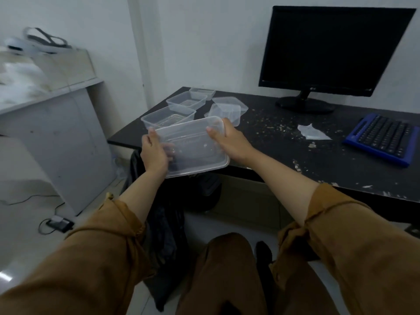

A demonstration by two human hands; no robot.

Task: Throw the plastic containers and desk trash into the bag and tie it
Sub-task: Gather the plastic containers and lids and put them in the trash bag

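A clear rectangular plastic container point(193, 146) hangs over the desk's near left corner, held by both hands. My left hand point(154, 153) grips its left end, fingers underneath. My right hand point(229, 139) grips its right end, thumb inside the rim. Right below it on the floor stands an open black trash bag point(168, 237). Several more clear containers point(169, 117) and lids point(229, 104) lie at the back left of the black desk point(284, 151). Crumbs point(270, 123) and a torn white wrapper point(312, 133) are scattered on the desk top.
A black monitor point(334, 51) stands at the desk's back right. A blue keyboard point(384, 139) lies at the right edge. A grey cabinet point(56, 133) with clutter on top stands left. A small device with cables point(59, 223) lies on the floor.
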